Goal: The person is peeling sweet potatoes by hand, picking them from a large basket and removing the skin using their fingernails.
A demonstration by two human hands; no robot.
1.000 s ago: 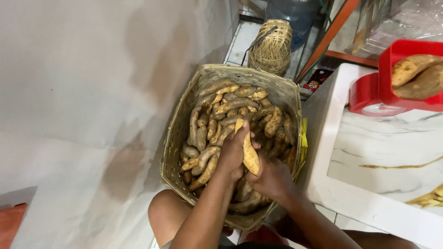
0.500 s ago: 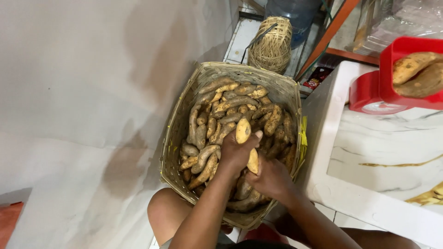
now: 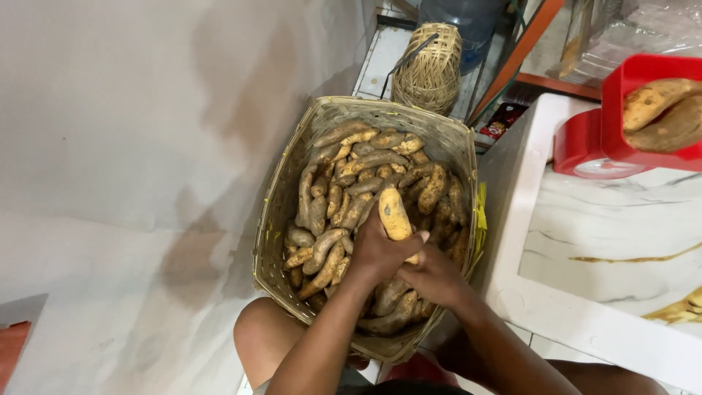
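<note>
Here the woven basket (image 3: pixel 281 219) sits on the floor against the pale wall, heaped with sweet potatoes, and over its near half the left hand (image 3: pixel 376 252) is wrapped around one yellowish sweet potato (image 3: pixel 395 213), its tip pointing up. Just right of it the right hand (image 3: pixel 435 274) meets the tuber's lower end, though I cannot tell how its fingers lie. The risk, I judge, is the tuber slipping back into the heap, or knocking the white worktop (image 3: pixel 607 219) close alongside.

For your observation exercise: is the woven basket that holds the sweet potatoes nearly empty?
No, the woven basket is piled with sweet potatoes, and the left hand lifts one more above the heap.
</note>
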